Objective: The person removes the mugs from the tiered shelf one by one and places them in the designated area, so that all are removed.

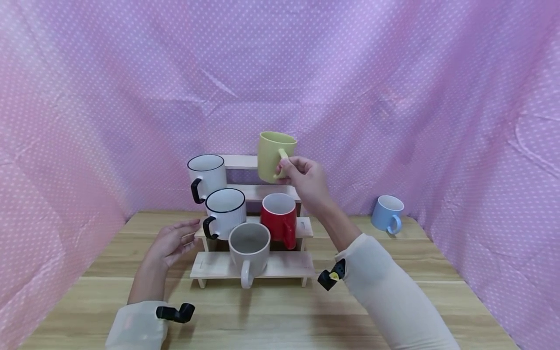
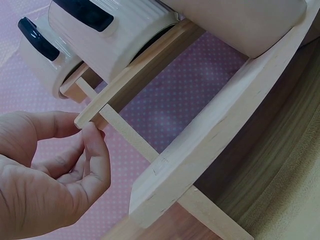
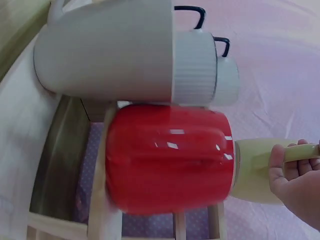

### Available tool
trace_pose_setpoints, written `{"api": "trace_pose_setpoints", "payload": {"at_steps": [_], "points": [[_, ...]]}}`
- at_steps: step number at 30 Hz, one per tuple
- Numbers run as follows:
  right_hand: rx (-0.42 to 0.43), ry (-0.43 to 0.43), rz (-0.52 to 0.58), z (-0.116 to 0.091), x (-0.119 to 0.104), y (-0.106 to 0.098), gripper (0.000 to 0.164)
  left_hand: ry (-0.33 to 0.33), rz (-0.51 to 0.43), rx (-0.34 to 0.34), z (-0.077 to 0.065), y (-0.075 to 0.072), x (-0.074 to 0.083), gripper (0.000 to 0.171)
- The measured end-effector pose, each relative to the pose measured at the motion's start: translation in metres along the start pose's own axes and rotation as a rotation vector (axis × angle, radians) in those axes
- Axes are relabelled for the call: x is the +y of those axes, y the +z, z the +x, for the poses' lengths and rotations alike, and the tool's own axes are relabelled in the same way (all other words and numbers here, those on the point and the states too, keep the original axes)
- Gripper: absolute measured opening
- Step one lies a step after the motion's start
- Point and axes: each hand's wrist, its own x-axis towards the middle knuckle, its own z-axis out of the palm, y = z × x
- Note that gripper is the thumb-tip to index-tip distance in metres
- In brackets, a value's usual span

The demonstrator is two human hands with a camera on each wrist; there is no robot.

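Note:
My right hand (image 1: 308, 182) pinches the handle of a yellow mug (image 1: 269, 158), its thumb against the handle. The mug is upright, slightly tilted, overlapping the top board of a tiered wooden stand (image 1: 284, 265) in the head view. At the stand's left end, my left hand (image 1: 175, 240) has its thumb and curled fingers at a board's corner (image 2: 82, 120). On the stand are two white mugs, one upper left (image 1: 210, 177) and one lower (image 1: 232, 218), both with black handles and rims. A red mug (image 1: 275, 221) stands beside the lower one. A beige mug (image 1: 249, 245) occupies the lowest board.
A light blue mug (image 1: 385, 216) stands far right at the back of the wooden table (image 1: 262, 321). Pink dotted cloth (image 1: 350, 73) hangs behind the table and along both sides. Below the right hand, the red mug is close to its forearm.

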Motion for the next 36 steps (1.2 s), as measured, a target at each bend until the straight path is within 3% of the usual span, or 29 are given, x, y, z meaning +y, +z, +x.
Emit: {"api": "trace_pose_setpoints", "payload": {"at_steps": [7, 15, 20, 31, 36], "points": [[0.009, -0.011, -0.036, -0.001, -0.008, -0.022, 0.025, -0.002, -0.006, -0.006, 0.001, -0.001, 0.000, 0.044], [0.060, -0.034, -0.073, -0.004, -0.013, -0.054, 0.026, 0.008, -0.014, -0.007, 0.002, -0.001, 0.000, 0.017], [0.078, -0.053, -0.135, -0.008, -0.015, -0.078, 0.030, 0.011, -0.015, -0.007, 0.002, -0.001, -0.001, 0.029], [0.129, -0.049, -0.153, -0.022, -0.009, -0.127, 0.035, 0.010, 0.027, 0.004, 0.001, -0.001, -0.002, 0.052], [0.185, -0.022, -0.173, -0.029, -0.004, -0.141, 0.034, 0.006, -0.006, -0.001, 0.000, 0.000, 0.000, 0.025]]}}
